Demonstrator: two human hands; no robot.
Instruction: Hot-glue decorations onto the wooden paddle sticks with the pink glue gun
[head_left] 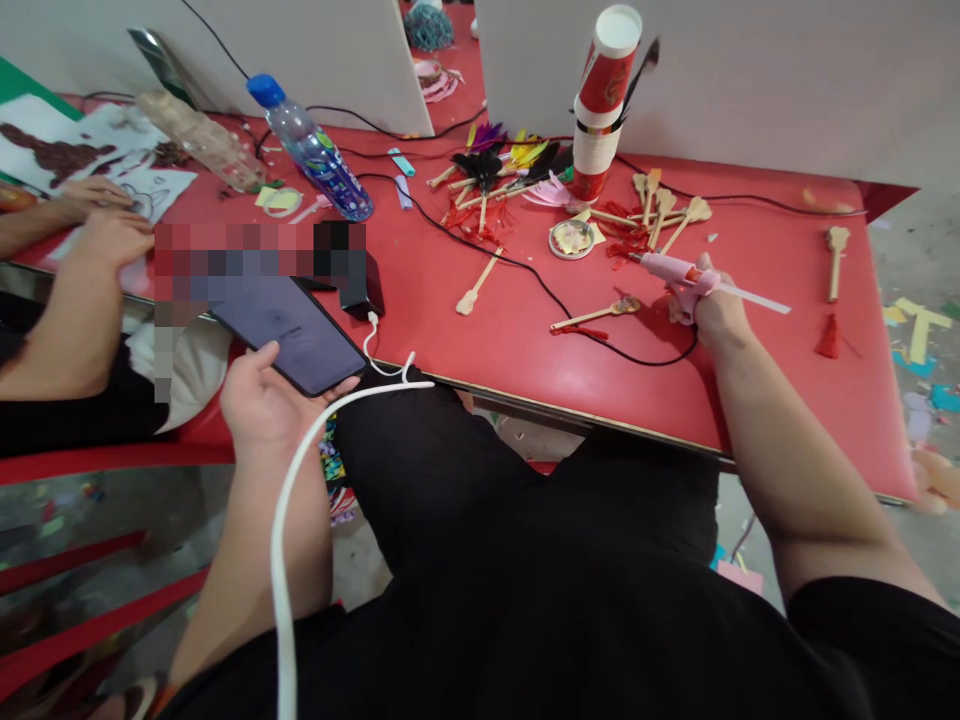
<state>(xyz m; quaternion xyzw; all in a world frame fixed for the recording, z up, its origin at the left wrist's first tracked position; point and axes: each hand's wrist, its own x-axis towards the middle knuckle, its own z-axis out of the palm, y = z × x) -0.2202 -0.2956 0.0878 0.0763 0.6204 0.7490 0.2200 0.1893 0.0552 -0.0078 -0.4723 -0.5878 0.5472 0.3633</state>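
Note:
A dark-screened smartphone (pixel 289 325) lies tilted in my left hand (pixel 274 395), which is wrapped around its lower edge near the table's front. On the right, my right hand (pixel 701 300) grips a pink glue gun (pixel 679 272) with a white glue stick out of its back; its nozzle points left. Below the nozzle lies a wooden stick with a dark carved end (pixel 600 315) and a red tassel. Another pale stick (pixel 478 285) lies farther left. Several sticks with carved tops (pixel 664 215) are piled just beyond the glue gun.
A small round dish (pixel 571 238) and stacked paper cups (pixel 600 100) stand past the sticks. Dyed feathers (pixel 484 170) lie behind. A blue-capped bottle (pixel 319 160) stands left. Black cables (pixel 525 262) cross the red table (pixel 787 400). Another person's hands (pixel 105 220) work at far left.

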